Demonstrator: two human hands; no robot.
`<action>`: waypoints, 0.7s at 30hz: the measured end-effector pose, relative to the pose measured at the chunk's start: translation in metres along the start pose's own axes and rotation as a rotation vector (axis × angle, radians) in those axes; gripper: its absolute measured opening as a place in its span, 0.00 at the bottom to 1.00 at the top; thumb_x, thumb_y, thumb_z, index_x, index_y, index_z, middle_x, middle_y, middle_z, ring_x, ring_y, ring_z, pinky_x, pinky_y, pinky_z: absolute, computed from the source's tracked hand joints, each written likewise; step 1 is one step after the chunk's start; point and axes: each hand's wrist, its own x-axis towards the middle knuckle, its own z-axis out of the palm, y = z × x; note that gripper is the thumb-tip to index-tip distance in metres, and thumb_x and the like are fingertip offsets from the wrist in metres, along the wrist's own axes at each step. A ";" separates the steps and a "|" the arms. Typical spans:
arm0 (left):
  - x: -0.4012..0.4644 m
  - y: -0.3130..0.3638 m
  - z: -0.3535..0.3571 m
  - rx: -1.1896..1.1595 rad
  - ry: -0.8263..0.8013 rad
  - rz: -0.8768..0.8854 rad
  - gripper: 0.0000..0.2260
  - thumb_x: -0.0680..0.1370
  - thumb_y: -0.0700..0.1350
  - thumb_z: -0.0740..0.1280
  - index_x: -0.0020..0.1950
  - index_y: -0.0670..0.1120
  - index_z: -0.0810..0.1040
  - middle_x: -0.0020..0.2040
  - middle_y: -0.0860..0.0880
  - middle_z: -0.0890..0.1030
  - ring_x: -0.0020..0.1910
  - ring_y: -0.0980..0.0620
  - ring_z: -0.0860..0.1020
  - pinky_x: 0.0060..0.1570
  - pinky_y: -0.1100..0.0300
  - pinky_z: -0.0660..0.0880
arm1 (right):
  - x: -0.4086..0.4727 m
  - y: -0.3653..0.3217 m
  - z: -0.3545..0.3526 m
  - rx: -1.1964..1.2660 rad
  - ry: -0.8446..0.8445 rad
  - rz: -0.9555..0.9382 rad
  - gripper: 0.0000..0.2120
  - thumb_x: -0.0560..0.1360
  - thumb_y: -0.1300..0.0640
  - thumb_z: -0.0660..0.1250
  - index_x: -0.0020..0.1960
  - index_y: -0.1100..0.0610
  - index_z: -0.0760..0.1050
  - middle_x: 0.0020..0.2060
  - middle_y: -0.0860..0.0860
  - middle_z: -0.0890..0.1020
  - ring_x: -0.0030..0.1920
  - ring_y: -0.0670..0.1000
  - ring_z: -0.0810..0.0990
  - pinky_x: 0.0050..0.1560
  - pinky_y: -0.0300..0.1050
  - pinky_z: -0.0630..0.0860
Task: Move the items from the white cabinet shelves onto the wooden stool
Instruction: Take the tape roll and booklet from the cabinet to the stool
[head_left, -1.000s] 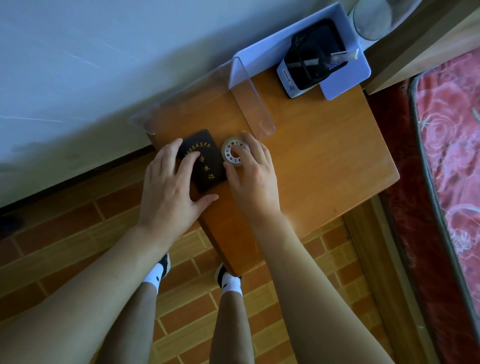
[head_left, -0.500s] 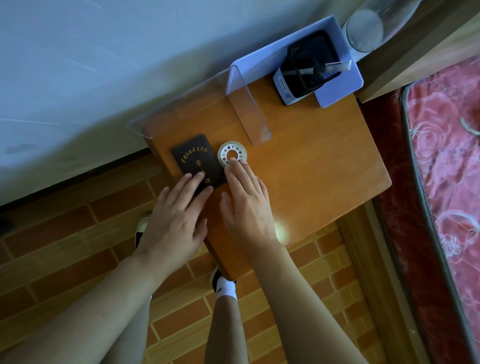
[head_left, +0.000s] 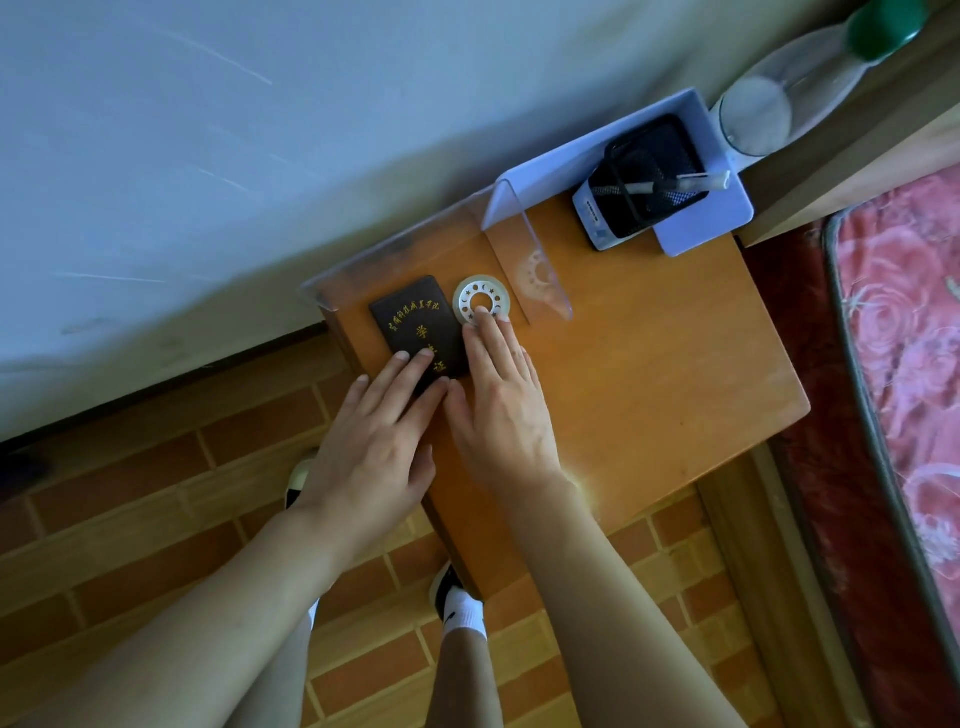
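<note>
I have both hands laid flat on the orange-brown wooden stool top (head_left: 649, 374), fingers straight, curled round nothing. My left hand (head_left: 379, 431) rests its fingertips on the near end of the dark brown booklet with gold lettering (head_left: 415, 325); my right hand (head_left: 498, 405) has a fingertip or two touching the near rim of the small white ring-shaped disc with moon and star cut-outs (head_left: 482, 301). Booklet and disc lie side by side, almost touching, close to the stool's far left corner and tucked under a clear acrylic shelf (head_left: 540, 275) that juts from the wall.

Both pieces seem to be down on the stool already, so I judge this step to be the last settling of them — a nudge, not a carry. To do it well I'd press lightly and straight down, then lift the fingers cleanly upward so nothing drags along (the disc looks light and would slide easily on that glossy wood). I'd also keep the booklet's edge square to the stool's edge, away from the drop at the left.

Further right, the white cabinet shelf (head_left: 696, 228) holds a black mesh pen holder (head_left: 654, 176) and a white device (head_left: 597, 218) — likely the next things to fetch.
</note>
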 end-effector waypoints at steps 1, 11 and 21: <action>0.002 -0.001 -0.001 0.001 0.002 0.001 0.31 0.79 0.46 0.68 0.82 0.49 0.65 0.85 0.47 0.57 0.84 0.46 0.54 0.79 0.40 0.61 | 0.003 -0.001 0.000 0.003 0.005 -0.001 0.29 0.86 0.53 0.59 0.84 0.59 0.59 0.85 0.51 0.56 0.85 0.49 0.45 0.85 0.52 0.50; 0.010 -0.009 -0.007 0.041 0.008 0.032 0.31 0.79 0.46 0.68 0.82 0.50 0.63 0.84 0.47 0.59 0.84 0.46 0.54 0.80 0.41 0.59 | 0.027 -0.006 -0.003 -0.017 0.015 -0.019 0.27 0.85 0.58 0.60 0.83 0.61 0.61 0.85 0.54 0.58 0.85 0.53 0.49 0.84 0.55 0.53; 0.008 -0.028 -0.018 0.036 0.026 0.081 0.29 0.79 0.44 0.68 0.80 0.48 0.68 0.85 0.46 0.58 0.84 0.45 0.55 0.78 0.39 0.62 | 0.013 0.006 -0.011 -0.096 0.005 -0.099 0.27 0.83 0.59 0.56 0.82 0.62 0.63 0.83 0.55 0.61 0.85 0.54 0.52 0.83 0.58 0.58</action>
